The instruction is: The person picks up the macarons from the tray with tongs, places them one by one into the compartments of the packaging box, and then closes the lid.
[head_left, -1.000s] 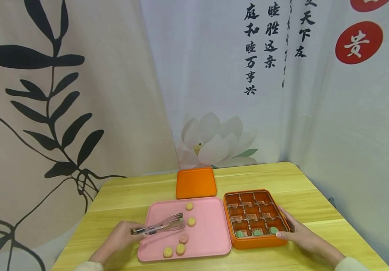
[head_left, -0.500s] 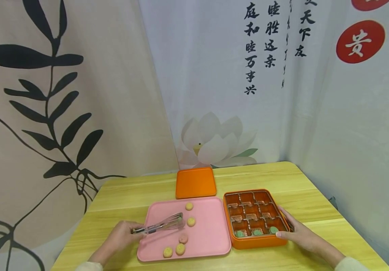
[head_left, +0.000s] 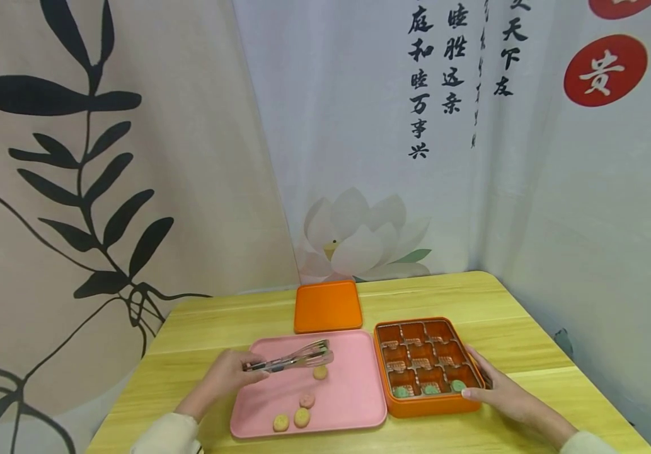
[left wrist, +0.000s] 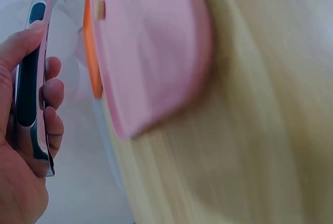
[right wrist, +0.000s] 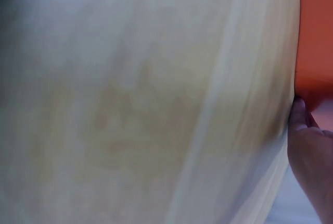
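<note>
In the head view my left hand (head_left: 227,380) grips metal food tongs (head_left: 293,360) above the pink tray (head_left: 353,403). A bit of green shows between the tong tips, apparently a green cookie, mostly covered. In the left wrist view, thumb and fingers wrap the dark-inlaid tong handle (left wrist: 28,88). On the tray lie yellow cookies (head_left: 302,417) and a pink cookie (head_left: 307,400). My right hand (head_left: 503,394) holds the orange box (head_left: 433,407) at its right side, thumb at the front corner. Its clear divided insert has green cookies (head_left: 431,389) in the front row.
An orange lid (head_left: 328,307) lies flat behind the tray on the wooden table (head_left: 217,325). Box and tray stand side by side, nearly touching. A printed curtain (head_left: 359,126) hangs beyond the table's back edge.
My left hand has lifted the tongs and moved them right and toward the back of the tray, the green bit going with them. The far yellow cookie is now hidden. My right hand stays put.
</note>
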`<state>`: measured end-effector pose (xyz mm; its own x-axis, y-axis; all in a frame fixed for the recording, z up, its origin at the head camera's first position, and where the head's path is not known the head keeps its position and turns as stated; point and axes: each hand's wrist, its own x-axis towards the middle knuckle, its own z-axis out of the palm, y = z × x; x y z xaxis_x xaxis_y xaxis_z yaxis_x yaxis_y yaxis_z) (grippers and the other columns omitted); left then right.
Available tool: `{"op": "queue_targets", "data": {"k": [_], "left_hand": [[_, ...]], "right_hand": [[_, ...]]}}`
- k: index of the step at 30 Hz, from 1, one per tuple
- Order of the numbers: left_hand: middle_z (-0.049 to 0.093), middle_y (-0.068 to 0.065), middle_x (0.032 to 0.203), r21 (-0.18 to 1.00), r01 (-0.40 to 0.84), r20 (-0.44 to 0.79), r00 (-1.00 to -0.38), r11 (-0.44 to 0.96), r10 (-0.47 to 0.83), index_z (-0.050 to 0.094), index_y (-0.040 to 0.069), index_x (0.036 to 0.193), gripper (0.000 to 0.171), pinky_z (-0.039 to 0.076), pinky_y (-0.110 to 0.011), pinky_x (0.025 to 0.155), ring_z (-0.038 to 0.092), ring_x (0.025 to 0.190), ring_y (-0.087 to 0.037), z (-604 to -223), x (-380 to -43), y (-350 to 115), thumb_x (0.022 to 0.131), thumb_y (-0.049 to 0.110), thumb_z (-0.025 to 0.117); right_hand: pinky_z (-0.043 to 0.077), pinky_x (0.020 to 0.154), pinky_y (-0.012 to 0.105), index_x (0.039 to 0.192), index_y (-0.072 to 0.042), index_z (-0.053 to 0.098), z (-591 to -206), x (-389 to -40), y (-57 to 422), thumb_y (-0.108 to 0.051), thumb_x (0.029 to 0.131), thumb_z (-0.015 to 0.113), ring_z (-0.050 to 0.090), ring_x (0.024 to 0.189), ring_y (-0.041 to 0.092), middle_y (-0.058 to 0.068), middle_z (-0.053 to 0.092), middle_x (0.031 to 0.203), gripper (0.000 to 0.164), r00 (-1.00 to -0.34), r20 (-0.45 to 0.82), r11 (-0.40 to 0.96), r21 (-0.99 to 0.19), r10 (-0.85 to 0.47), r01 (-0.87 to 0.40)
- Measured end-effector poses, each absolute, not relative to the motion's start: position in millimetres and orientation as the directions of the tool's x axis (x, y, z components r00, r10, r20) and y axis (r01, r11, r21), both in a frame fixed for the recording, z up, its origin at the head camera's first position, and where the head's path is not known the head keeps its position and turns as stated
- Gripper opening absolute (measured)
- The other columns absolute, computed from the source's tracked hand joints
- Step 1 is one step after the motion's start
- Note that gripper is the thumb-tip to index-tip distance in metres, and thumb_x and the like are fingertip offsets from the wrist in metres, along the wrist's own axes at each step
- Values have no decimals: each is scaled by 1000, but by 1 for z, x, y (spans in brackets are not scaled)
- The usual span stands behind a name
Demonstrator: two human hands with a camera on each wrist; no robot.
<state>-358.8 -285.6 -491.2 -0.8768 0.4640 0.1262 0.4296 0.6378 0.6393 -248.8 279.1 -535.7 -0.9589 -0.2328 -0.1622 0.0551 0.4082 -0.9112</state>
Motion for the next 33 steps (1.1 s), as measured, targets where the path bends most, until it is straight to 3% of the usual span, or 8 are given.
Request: {"op": "queue_targets", "data": {"k": [7,16,19,22,28,33], "left_hand": [[65,12,77,655,501,176,-829,565,532,77,22,92,9,43,-24,56,51,64,-6,-489,-370,-241,86,29,78],[61,13,70,648,574,203,-763,500,614,76,23,90,6,38,-22,53,44,57,-4,-485,-374,-177,87,28,78],[59,12,65,662,557,176,-766,501,619,75,24,85,5,37,-22,52,44,56,-4,-486,-374,-161,86,26,79],[60,13,65,671,537,157,-776,511,611,75,23,85,5,35,-21,50,43,55,-4,-488,-374,-152,84,24,80],[62,12,67,673,515,146,-796,531,587,77,21,91,10,33,-22,47,40,52,-5,-488,-373,-148,84,26,81],[68,11,79,678,500,147,-811,539,567,78,18,101,21,39,-23,50,44,55,-6,-484,-375,-153,84,31,80]], "right_hand": [[10,101,78,159,-15,-8,-538,-250,281,-23,101,59,-8,140,58,28,-13,160,89,-960,-153,408,-912,-233,46],[13,102,77,159,-14,-8,-539,-250,281,-23,101,59,-3,140,58,29,-11,159,89,-962,-144,411,-911,-230,39],[15,102,76,159,-13,-6,-540,-250,279,-23,100,60,4,141,58,30,-7,159,90,-965,-133,400,-916,-227,32],[12,102,78,159,-13,-6,-540,-250,278,-23,100,60,1,141,57,29,-7,160,89,-965,-131,407,-913,-226,29],[6,100,80,159,-14,-7,-538,-250,278,-25,101,59,-9,140,58,27,-12,160,89,-961,-153,423,-905,-230,43],[9,102,78,159,-13,-7,-537,-249,278,-25,100,60,-4,140,58,29,-9,160,90,-964,-150,423,-905,-218,45]]}}
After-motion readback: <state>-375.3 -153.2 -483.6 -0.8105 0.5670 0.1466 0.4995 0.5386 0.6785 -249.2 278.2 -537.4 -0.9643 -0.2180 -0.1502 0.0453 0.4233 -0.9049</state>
